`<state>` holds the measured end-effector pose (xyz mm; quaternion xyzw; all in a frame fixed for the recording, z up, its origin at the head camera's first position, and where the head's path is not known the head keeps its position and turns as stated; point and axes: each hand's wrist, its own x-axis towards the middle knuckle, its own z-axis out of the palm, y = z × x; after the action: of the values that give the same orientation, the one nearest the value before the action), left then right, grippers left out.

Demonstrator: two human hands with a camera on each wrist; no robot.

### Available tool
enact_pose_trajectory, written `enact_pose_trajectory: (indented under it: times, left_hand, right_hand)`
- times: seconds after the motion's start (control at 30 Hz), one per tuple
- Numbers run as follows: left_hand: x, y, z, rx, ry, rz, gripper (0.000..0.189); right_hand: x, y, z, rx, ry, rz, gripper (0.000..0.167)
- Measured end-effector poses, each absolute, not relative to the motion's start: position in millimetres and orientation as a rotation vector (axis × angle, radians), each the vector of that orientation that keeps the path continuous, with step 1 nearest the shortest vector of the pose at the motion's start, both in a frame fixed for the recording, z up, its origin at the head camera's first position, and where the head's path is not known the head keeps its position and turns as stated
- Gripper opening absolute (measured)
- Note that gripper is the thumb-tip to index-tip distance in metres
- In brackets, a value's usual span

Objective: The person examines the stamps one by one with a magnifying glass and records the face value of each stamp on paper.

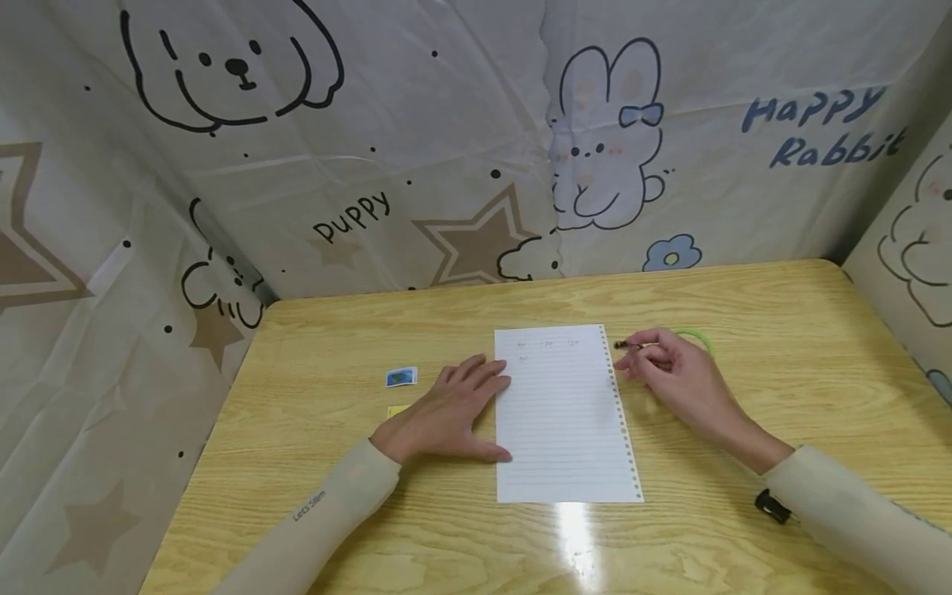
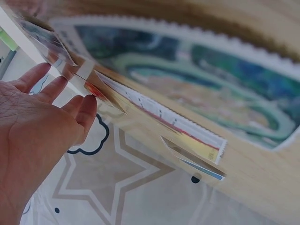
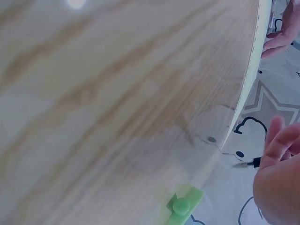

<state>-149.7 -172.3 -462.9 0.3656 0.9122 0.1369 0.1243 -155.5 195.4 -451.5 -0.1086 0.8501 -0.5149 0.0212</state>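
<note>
A lined sheet of paper (image 1: 558, 413) with punched holes down its right side lies on the table, faint marks near its top. My left hand (image 1: 464, 409) lies with spread, fairly straight fingers, its fingertips and thumb on the sheet's left edge. Just off the sheet's upper right edge, my right hand (image 1: 673, 372) pinches a slim dark pen-like tool (image 3: 244, 164) with a tapered silvery tip. To the left of the left hand are a blue picture stamp (image 1: 402, 377) and a yellow stamp (image 1: 397, 411), partly hidden by that hand. A large picture stamp (image 2: 187, 79) fills the left wrist view.
Behind the right hand lies a green curved item (image 1: 695, 337), which shows a round knob in the right wrist view. The wooden table (image 1: 335, 347) is backed by a printed cloth (image 1: 446, 124). A small black object (image 1: 773, 506) sits at the right sleeve.
</note>
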Motion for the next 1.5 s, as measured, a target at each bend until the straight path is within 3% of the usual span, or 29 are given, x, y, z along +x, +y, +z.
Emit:
enact_pose_trajectory:
  times: [0.07, 0.17, 0.27, 0.4, 0.57, 0.9, 1.17, 1.5]
  left_hand:
    - [-150, -172, -463, 1.056, 2.656, 0.398, 0.106]
    - [-150, -172, -464, 1.047, 2.654, 0.392, 0.107]
    - [-151, -172, -465, 1.052, 2.655, 0.389, 0.107]
    - [-152, -172, -466, 1.066, 2.655, 0.383, 0.107]
    - [-153, -172, -466, 1.075, 2.656, 0.38, 0.106]
    - [-153, -171, -464, 1.089, 2.651, 0.396, 0.106]
    - [-153, -172, -465, 1.092, 2.652, 0.398, 0.106]
    - [-152, -173, -463, 1.091, 2.658, 0.412, 0.104]
  right_hand:
    - [-155, 195, -452, -0.357, 2.648, -1.599, 0.024]
    - [-155, 194, -451, -0.366, 2.635, -1.603, 0.043]
    - [-154, 193, -452, -0.369, 2.617, -1.61, 0.049]
    - [-152, 192, -452, -0.356, 2.533, -1.716, 0.032]
    - [-152, 190, -453, -0.342, 2.518, -1.788, 0.025]
    - [-151, 185, -454, -0.382, 2.437, -1.909, 0.046]
    - [-152, 176, -456, -0.276, 2.484, -1.938, 0.031]
    - [-158, 153, -460, -0.173, 2.589, -1.984, 0.026]
